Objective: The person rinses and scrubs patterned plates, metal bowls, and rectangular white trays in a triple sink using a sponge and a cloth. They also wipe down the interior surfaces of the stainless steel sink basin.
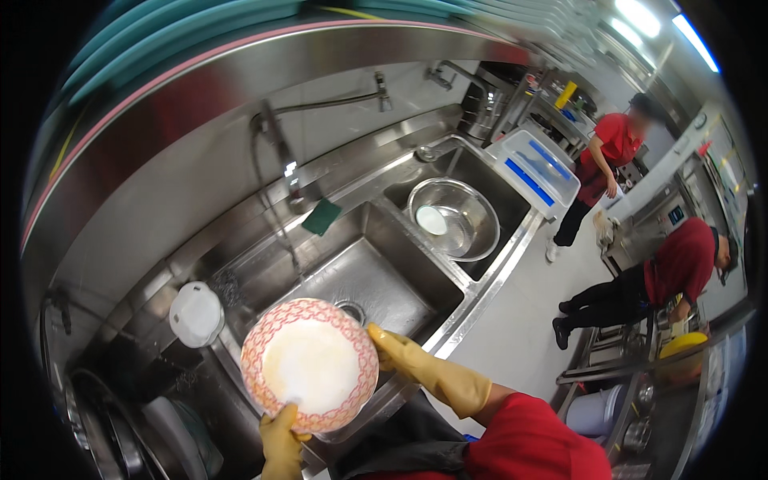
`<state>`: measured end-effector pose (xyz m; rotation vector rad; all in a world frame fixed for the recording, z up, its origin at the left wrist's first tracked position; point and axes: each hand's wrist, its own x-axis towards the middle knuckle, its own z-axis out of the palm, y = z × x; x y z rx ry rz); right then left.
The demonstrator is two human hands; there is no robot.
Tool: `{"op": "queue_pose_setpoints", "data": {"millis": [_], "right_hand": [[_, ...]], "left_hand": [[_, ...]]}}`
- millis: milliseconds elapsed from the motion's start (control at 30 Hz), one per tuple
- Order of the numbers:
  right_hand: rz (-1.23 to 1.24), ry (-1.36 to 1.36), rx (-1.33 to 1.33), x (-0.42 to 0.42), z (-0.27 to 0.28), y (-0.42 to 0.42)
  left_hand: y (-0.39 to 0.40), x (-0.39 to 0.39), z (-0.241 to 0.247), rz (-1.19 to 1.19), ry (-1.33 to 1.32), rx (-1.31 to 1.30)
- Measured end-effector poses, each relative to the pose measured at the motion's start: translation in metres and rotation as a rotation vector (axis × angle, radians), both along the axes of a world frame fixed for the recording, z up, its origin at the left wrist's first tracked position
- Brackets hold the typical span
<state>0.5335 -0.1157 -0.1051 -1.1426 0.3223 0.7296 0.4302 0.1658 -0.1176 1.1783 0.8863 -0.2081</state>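
Observation:
Both of my hands wear yellow rubber gloves and hold a round plate (pixel 312 366) with a white middle and a red patterned rim. My left hand (pixel 282 438) grips its lower left edge, thumb on the rim. On the right edge is my right hand (pixel 393 351), its fingers partly hidden behind the plate. The plate is held over the near side of a stainless steel sink basin (pixel 390 288), whose drain shows just beyond it. A green scouring pad (pixel 322 217) lies on the sink's back ledge, beside a hanging spray hose (pixel 291 174).
A steel colander (pixel 489 210) with a small white dish (pixel 432 220) sits in the far basin. Beyond stands a clear lidded box (pixel 537 171). A white lid-like piece (pixel 197 314) rests on the left divider. Two people in red (pixel 618 141) are at right. A steel shelf (pixel 270 66) hangs overhead.

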Motion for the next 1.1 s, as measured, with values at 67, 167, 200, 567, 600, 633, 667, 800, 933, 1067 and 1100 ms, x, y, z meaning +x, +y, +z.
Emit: {"op": "queue_pose_setpoints", "data": {"millis": [67,167,200,567,600,633,667,800,933,1067,1100], "right_hand": [[-0.114,-0.014,-0.034,0.007,-0.011,-0.038],[-0.226,-0.029,-0.072,0.033,-0.009,-0.082],[-0.266,-0.039,-0.083,0.041,-0.014,-0.097],[-0.351,-0.089,0.011,0.129,-0.044,-0.265],[-0.349,-0.060,-0.019,0.132,-0.047,-0.274],[-0.348,-0.038,-0.049,0.135,-0.048,-0.282],[-0.378,0.012,-0.057,0.134,-0.052,-0.289],[-0.438,0.034,0.004,0.130,-0.070,-0.309],[-0.485,0.043,-0.055,0.114,-0.058,-0.316],[-0.529,0.043,-0.075,0.085,-0.052,-0.322],[-0.539,0.037,-0.073,0.078,-0.050,-0.324]], "left_hand": [[-0.033,0.040,0.002,-0.065,0.062,-0.015],[-0.085,0.104,-0.027,-0.070,-0.052,-0.133],[-0.103,0.122,-0.043,-0.051,-0.109,-0.186],[-0.236,0.235,-0.107,-0.019,-0.110,-0.205],[-0.241,0.234,-0.101,-0.013,-0.100,-0.181],[-0.247,0.236,-0.094,-0.009,-0.098,-0.159],[-0.252,0.242,-0.090,-0.047,-0.071,-0.148],[-0.287,0.275,-0.077,-0.044,-0.025,-0.058],[-0.331,0.303,-0.072,-0.160,-0.035,-0.061],[-0.392,0.335,-0.086,-0.316,-0.048,-0.110],[-0.411,0.344,-0.095,-0.356,-0.035,-0.136]]}}
